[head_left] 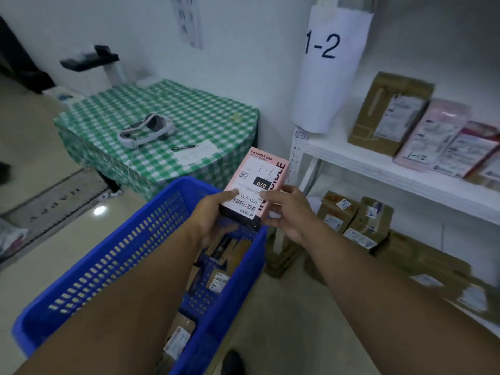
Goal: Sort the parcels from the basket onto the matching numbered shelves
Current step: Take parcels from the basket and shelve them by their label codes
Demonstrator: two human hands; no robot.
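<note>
A pink box parcel (259, 180) with a white shipping label, hand-marked "1-1", is held above the far end of the blue plastic basket (113, 266). My left hand (213, 215) grips its lower left side and my right hand (286, 212) grips its lower right side. Several small brown parcels (216, 280) lie inside the basket. To the right stands a white shelf (378, 169) with a paper sign (327, 66) reading "1-2". Brown and pink parcels (422, 131) stand on that shelf. More brown boxes (354, 220) sit on the level below.
A table with a green checked cloth (162, 125) stands behind the basket, carrying a headset, a pen and a paper slip. A floor mat (54, 204) lies to the left. Brown boxes (433, 272) sit low at the right.
</note>
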